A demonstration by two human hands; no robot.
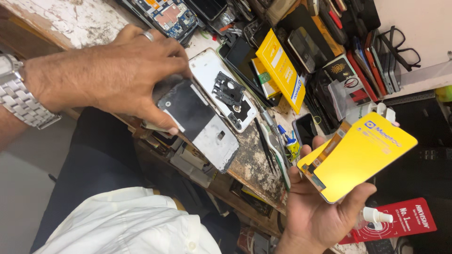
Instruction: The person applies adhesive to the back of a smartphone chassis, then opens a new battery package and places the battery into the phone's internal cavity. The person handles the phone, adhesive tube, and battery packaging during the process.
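At centre frame the left hand [115, 77] grips the stripped phone frame [200, 124] over the tabletop [256, 169] edge, while lower right the right hand [320, 207] pinches the yellow-filmed screen [360, 153], best kept edge-held and square to the frame.

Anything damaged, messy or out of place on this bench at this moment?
Yes. The workbench top is worn, its white paint flaking and its near edge grimy. An opened white phone shell lies with a loose black bracket on it. The left hand grips a stripped phone frame; the right hand holds a yellow-backed screen panel.
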